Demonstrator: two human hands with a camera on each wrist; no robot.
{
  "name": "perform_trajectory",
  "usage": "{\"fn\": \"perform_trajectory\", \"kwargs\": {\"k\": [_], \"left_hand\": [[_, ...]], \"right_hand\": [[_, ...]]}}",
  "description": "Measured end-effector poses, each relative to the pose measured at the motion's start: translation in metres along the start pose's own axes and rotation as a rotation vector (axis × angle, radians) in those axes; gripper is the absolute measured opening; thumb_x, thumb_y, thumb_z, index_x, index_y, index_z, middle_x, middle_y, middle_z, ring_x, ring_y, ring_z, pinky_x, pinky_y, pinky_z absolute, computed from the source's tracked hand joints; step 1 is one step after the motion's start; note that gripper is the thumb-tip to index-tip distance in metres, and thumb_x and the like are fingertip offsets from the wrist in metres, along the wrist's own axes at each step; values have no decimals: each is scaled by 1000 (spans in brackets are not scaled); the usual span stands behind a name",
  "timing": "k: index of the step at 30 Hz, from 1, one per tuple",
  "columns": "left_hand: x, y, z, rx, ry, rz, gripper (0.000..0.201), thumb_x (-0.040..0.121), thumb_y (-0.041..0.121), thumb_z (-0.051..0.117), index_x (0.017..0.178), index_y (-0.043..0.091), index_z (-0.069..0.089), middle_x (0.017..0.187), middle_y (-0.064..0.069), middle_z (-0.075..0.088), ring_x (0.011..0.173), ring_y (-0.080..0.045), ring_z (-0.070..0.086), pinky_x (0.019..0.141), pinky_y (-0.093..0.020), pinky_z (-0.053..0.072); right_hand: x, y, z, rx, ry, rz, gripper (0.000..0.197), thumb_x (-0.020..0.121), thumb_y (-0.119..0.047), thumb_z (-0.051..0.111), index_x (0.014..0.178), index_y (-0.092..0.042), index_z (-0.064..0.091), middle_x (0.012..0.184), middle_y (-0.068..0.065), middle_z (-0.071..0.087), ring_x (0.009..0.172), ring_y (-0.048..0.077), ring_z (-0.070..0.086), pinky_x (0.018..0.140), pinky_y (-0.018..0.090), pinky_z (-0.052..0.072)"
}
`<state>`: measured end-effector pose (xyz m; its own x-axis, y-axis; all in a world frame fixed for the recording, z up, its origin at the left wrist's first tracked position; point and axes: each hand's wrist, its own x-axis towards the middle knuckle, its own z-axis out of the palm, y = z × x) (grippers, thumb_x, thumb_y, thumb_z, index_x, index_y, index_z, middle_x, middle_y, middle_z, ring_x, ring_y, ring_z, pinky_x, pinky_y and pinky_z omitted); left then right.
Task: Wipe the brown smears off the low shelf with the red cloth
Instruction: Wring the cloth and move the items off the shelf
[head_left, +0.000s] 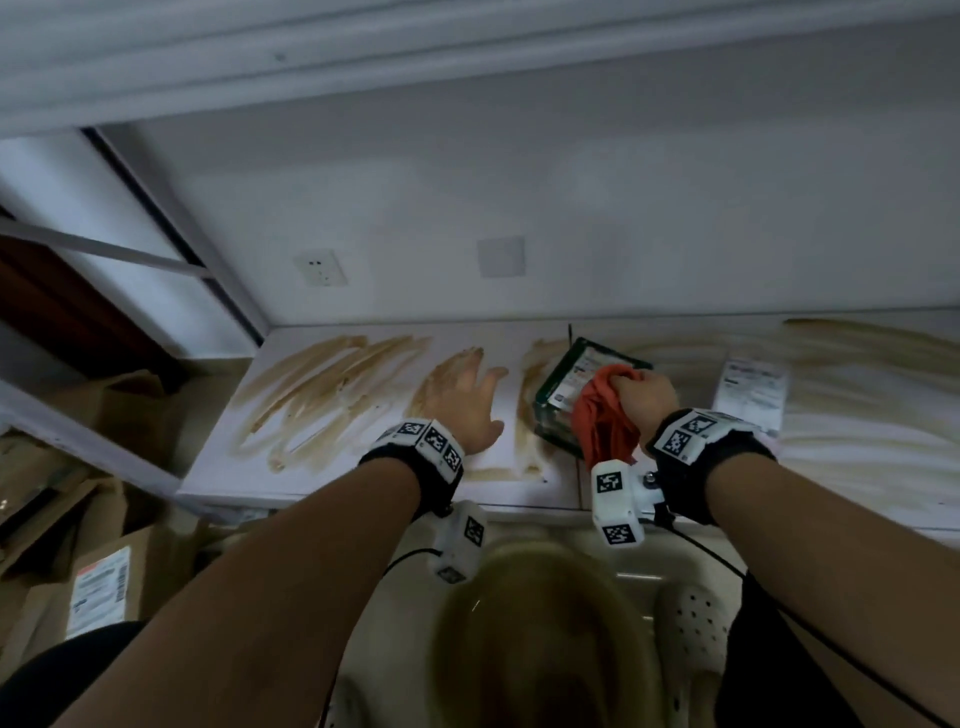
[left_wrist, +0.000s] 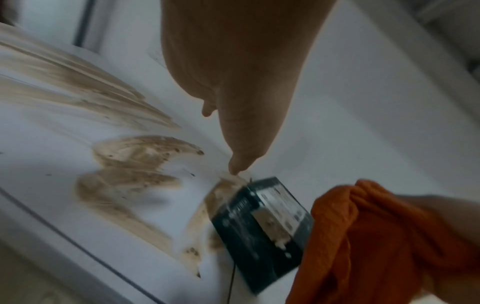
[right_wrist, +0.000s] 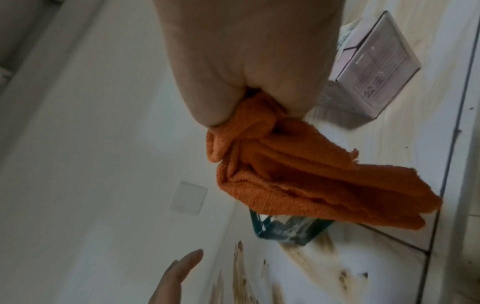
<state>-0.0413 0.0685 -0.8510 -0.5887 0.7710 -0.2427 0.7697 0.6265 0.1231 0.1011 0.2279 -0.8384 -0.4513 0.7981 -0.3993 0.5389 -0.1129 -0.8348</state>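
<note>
A: What's furthest left on the shelf (head_left: 363, 478)?
B: Long brown smears (head_left: 317, 400), looping across the white top, with more streaks under the left hand (head_left: 462, 402).
A: How is that hand's grip?
B: Spread, fingers straight and apart, holding nothing. Whether the palm touches the shelf, I cannot tell.
A: And next along?
B: A dark green box (head_left: 571, 389), tilted, with smears beside it. Just over its near side the right hand (head_left: 647, 397) is bunched tight round the cloth (head_left: 605, 415), which hangs loose from the fist.
A: Is the cloth on the smears?
B: No, it hangs by the box.
A: Further right?
B: A pale clear box (head_left: 750, 392), standing on fainter streaks.
</note>
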Motion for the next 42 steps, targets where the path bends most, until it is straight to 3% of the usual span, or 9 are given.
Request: {"fn": "perform_trajectory", "kwargs": {"k": [9,15,19,22,26,29,36,40,42], "left_hand": [[46,93,24,31,-147,53,84,80,61,59,148,35,17,159,-3,4,140,-45,16,114,-59,14],[64,121,32,-77,-281,-15,94,75,66,61,149,40,8,158,2,-19,142,-48,0,112,-64,16],[73,126,30,-118,-258,-36,105,74,59,68,151,35,2,158,-5,-15,141,-48,3,116,-57,16],[71,126,22,-57,-186,24,100,76,48,70,151,29,7,157,-10,-4,140,-44,10,116,-55,15],[68,99,12,-117,-78,2,92,71,48,70,145,33,17,150,-5,8,131,-50,19,109,-57,25],[56,67,-1,-186,-9,-60,90,65,53,68,140,35,21,145,-1,12,129,-47,23,108,-54,28],[-6,-17,-32,-283,131,-208,93,58,59,62,138,31,25,143,-7,19,131,-41,25,111,-50,25],[-58,-71,-41,-298,178,-324,90,59,58,66,137,28,31,141,-7,21,130,-40,30,112,-50,26],[-87,-103,-43,-306,190,-400,84,65,54,71,136,28,32,142,-6,21,129,-40,32,110,-49,28]], "right_hand": [[32,35,-42,22,42,107,36,95,-19,40,110,7,60,105,26,60,88,32,54,77,38,41],[52,46,-57,55,87,168,32,96,-18,40,108,4,60,108,23,61,101,37,58,81,39,44],[55,48,-57,101,99,187,19,95,-17,40,92,-7,56,91,17,54,82,27,51,71,32,38],[50,41,-54,135,96,190,28,96,-19,39,104,-1,58,99,21,59,88,32,55,74,35,41],[37,29,-46,133,75,173,36,95,-21,40,115,3,58,107,22,62,88,31,57,76,35,44],[25,15,-42,103,65,154,36,94,-21,43,116,3,58,116,22,61,104,36,59,88,39,46],[-16,-31,-9,97,-8,66,31,97,-18,42,114,2,59,107,17,63,101,29,60,68,29,37],[-49,-54,36,50,-66,-7,30,94,-18,45,109,1,64,102,21,66,101,34,63,76,34,46],[-68,-70,60,35,-134,-41,28,95,-15,43,109,0,63,89,17,64,91,33,64,61,24,44]]}}
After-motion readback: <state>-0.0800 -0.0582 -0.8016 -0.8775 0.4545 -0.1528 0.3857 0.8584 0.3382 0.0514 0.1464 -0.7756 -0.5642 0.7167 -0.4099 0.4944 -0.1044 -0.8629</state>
